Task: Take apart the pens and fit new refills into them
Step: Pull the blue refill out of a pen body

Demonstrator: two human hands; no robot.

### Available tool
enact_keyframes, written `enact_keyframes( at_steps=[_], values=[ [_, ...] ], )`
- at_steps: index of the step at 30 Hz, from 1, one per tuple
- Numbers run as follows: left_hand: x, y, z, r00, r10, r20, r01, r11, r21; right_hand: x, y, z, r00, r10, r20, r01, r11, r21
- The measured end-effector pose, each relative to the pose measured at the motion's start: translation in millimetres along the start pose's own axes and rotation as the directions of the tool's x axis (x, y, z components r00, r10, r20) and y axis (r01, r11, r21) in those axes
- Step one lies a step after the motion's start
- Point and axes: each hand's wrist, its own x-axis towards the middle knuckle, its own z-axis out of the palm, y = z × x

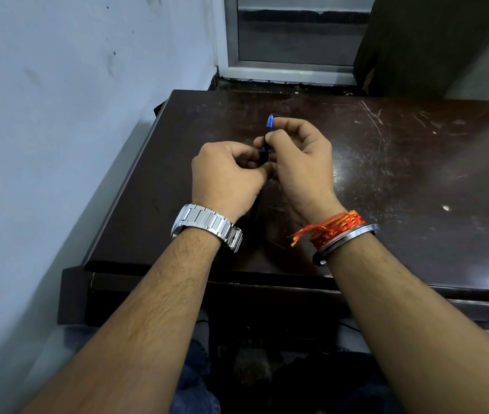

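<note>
Two hands, one pen above the table (pixel 416 162).
Left hand (pixel 227 174) and right hand (pixel 300 162) both pinch closed on the single blue-tipped pen (pixel 269 122).

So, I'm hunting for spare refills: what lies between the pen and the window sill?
Only bare, scratched table shows between the pen and window sill in the head view.

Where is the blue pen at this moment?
In the head view the blue pen is held above the dark table, gripped between the left hand and right hand, tip pointing away.
</note>
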Motion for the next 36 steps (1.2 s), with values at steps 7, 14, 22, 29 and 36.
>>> enact_keyframes(
  at_steps=[7, 14, 22, 29, 36],
  values=[
    [-1.2, 3.7, -1.3, 1.0, 0.005, -0.002, -0.005, 1.0, 0.004, -1.6, 1.4, 1.1, 0.999, -0.033, -0.014, 0.032, 0.998, -0.058],
    [-1.5, 3.5, -2.0, 1.0, 0.0, 0.015, 0.0, 1.0, -0.009, -1.3, 0.8, 1.9, 1.0, 0.001, 0.009, -0.001, 1.0, -0.001],
    [-1.7, 2.2, -1.5, 1.0, 0.003, 0.01, -0.003, 1.0, 0.0, -1.5, 0.7, 0.7, 1.0, -0.001, 0.002, 0.001, 1.0, -0.008],
    [-0.7, 2.4, -1.8, 1.0, -0.001, 0.001, 0.001, 1.0, 0.007, -1.8, 2.2, 0.2, 1.0, 0.002, -0.021, -0.003, 0.999, -0.054],
    [-2.0, 3.5, -1.5, 1.0, 0.011, 0.011, -0.011, 1.0, 0.012, -0.4, 2.1, 0.6, 1.0, 0.02, 0.011, -0.02, 1.0, -0.017]
  ],
)
